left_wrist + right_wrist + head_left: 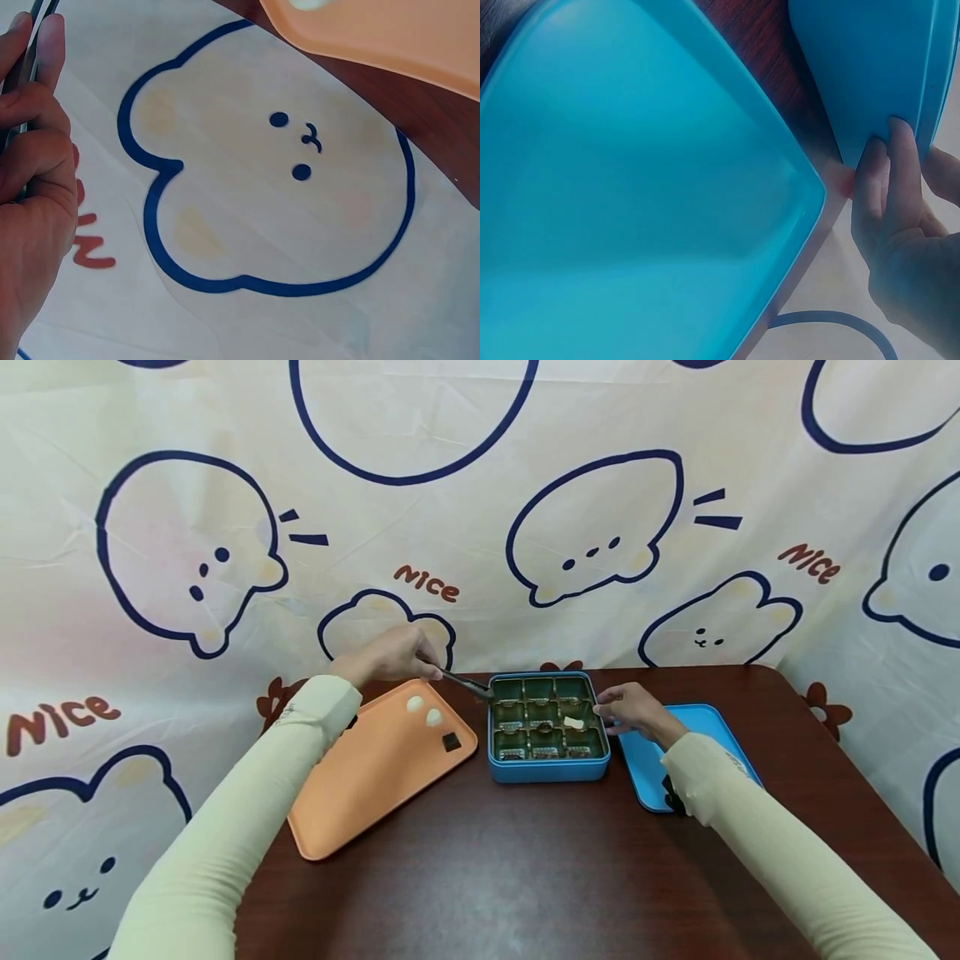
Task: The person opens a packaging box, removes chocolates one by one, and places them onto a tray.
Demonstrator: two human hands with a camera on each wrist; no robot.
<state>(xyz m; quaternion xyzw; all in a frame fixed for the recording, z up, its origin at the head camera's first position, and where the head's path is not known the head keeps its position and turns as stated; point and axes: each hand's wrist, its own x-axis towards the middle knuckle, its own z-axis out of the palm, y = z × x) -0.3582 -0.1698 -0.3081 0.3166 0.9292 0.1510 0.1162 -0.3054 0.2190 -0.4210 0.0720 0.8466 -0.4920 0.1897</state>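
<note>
Slim dark tongs (467, 682) are held in the fingers of my left hand (397, 653), above the far end of the orange tray (360, 785). Their tip reaches the back left corner of the blue box (551, 771); whether they hold anything is too small to tell. Dark compartments divide the box, and a pale piece (573, 723) lies in the middle right one. My right hand (633, 710) grips the box's right side at the rim, with two fingertips (901, 135) against the outer wall. On the tray lie two whitish round pieces (433, 717) and a dark square piece (451, 742).
A blue lid or tray (645, 777) lies on the brown table (480, 877), right of the box and partly under my right forearm. Behind the table hangs a printed cloth (480, 527). My left sleeve (247, 802) covers part of the orange tray's left side.
</note>
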